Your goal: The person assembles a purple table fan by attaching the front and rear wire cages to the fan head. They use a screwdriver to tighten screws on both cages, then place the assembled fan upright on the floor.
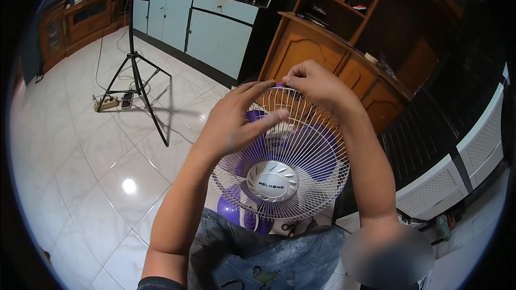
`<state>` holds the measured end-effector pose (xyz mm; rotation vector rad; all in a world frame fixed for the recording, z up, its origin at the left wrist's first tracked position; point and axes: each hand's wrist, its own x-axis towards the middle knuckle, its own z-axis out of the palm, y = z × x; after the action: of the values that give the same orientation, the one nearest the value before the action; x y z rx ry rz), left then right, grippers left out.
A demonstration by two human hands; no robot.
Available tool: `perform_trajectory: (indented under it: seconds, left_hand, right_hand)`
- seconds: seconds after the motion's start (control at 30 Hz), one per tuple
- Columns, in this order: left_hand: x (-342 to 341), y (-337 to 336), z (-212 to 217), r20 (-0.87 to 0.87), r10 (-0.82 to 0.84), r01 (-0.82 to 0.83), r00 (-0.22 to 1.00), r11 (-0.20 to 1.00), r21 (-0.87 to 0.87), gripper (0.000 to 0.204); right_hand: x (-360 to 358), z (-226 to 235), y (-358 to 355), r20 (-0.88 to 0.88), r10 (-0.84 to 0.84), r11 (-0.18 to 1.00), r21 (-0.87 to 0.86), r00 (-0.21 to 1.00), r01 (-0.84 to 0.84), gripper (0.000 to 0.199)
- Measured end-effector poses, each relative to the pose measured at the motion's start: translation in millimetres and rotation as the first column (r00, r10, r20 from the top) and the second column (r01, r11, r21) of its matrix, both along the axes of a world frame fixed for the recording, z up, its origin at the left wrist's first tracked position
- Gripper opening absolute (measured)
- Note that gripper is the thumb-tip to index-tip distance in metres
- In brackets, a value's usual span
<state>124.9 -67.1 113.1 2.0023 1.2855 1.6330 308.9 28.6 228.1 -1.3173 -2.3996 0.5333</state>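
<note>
While both hands pinch the white wire fan guard (285, 166) at its twelve o'clock rim, left hand (234, 121) fingers spread, right hand (317, 83) fingers narrow, a slip could spring it loose.

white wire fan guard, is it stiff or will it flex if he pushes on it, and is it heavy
The wire fan guard is probably light, being thin spaced wires. It would likely flex a little under a push, stiffened by its round centre cap. Both hands grip its top rim, and thin wires may bend if squeezed.
</note>
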Motion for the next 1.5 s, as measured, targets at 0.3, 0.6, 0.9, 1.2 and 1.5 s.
perform_trajectory:
  seconds: [0.3, 0.6, 0.9, 1.2, 1.5]
  left_hand:
    - [-3, 17, -7, -0.100, -0.032, 0.046, 0.994, 0.990, 0.136, 0.069]
    - [-27, 54, 10, 0.299, -0.327, 0.405, 0.896, 0.878, -0.255, 0.047]
    - [-36, 78, 30, 0.491, -0.418, 0.620, 0.764, 0.687, -0.380, 0.022]
    - [-36, 81, 32, 0.580, -0.387, 0.674, 0.717, 0.597, -0.435, 0.017]
    - [-42, 93, 37, 0.459, -0.398, 0.606, 0.794, 0.574, -0.550, 0.025]
  right_hand:
    - [-1, 3, -4, 0.079, -0.067, 0.998, 0.020, 0.995, 0.065, 0.031]
    - [-1, -3, -6, 0.009, -0.060, 0.997, 0.056, 0.998, 0.059, 0.028]
    - [-8, 0, -18, 0.054, -0.104, 0.991, 0.084, 0.993, 0.099, 0.034]
    - [-3, 2, -24, 0.079, -0.047, 0.995, 0.090, 0.996, 0.040, 0.038]
    - [8, -7, 7, -0.037, 0.079, 0.996, -0.040, 0.996, -0.081, 0.058]
